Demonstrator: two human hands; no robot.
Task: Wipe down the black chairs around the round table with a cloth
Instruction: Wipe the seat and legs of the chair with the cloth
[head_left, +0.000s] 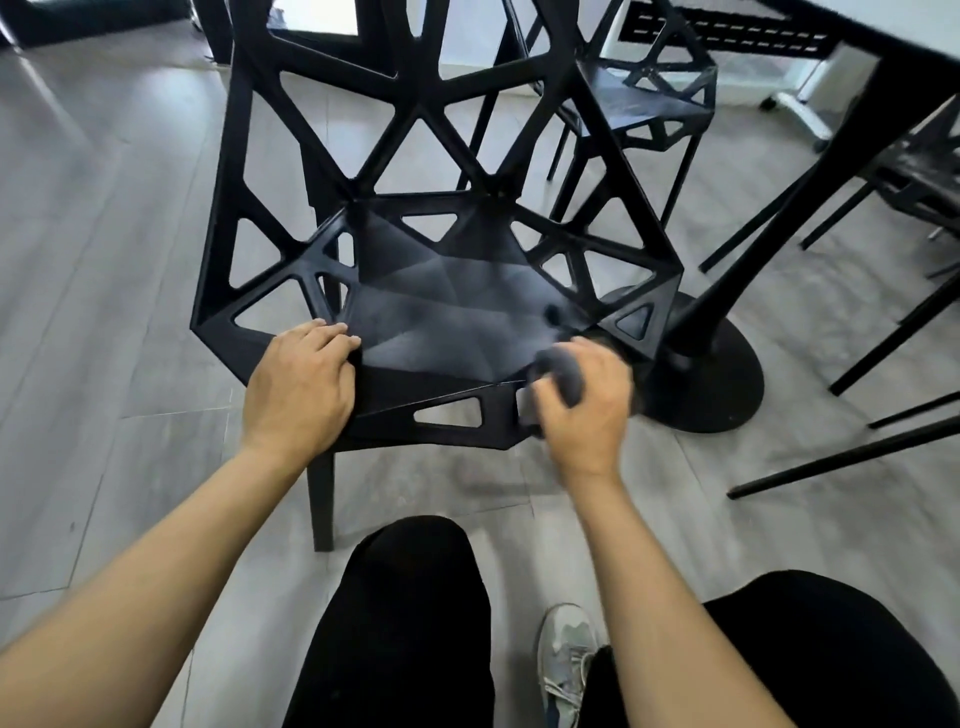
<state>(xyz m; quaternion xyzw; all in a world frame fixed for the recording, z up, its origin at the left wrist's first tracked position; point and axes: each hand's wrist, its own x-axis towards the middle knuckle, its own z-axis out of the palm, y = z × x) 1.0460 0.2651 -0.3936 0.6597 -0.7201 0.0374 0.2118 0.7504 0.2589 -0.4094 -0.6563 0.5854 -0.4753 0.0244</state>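
Right now the left hand (298, 387) lies w/ fingers fairly straight, palm down, pressing the front-left edge of the black plastic chair with triangular cut-outs (441, 291) at frame centre. Right hand (584, 402) is clenched round a bunched dark grey cloth (563, 371), held at the seat's front-right corner, touching the rim. Hand & cloth are motion-blurred, so the fingers' exact hold is hard to read. Upper right: black worktop (883, 31), cut off by the frame; its round base (711, 364) sits just beside the chair.
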